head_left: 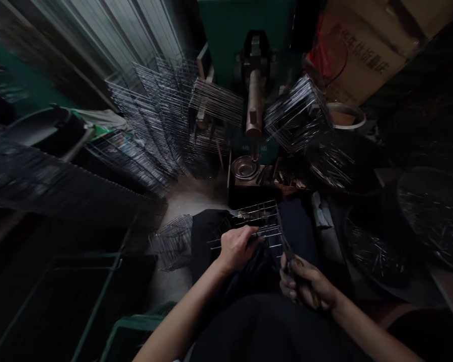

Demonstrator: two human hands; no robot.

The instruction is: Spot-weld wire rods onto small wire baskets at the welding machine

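Left hand covers part of the wire grid; its lower portion is lost against dark clothing. Tool mostly hidden by the fingers of the right hand, type unreadable. Stacked racks smeared by blur, wires not countable; carton cut off by the top edge of view, basin by the right, its contents too dim to identify.

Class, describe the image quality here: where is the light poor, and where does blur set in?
Head view: dim overall, the lower left and far right sinking into near-black; floor paler; faint glints on the wire grid. Head view: wire racks streaked by blur toward the left edge, while the left hand and right hand look clearer.
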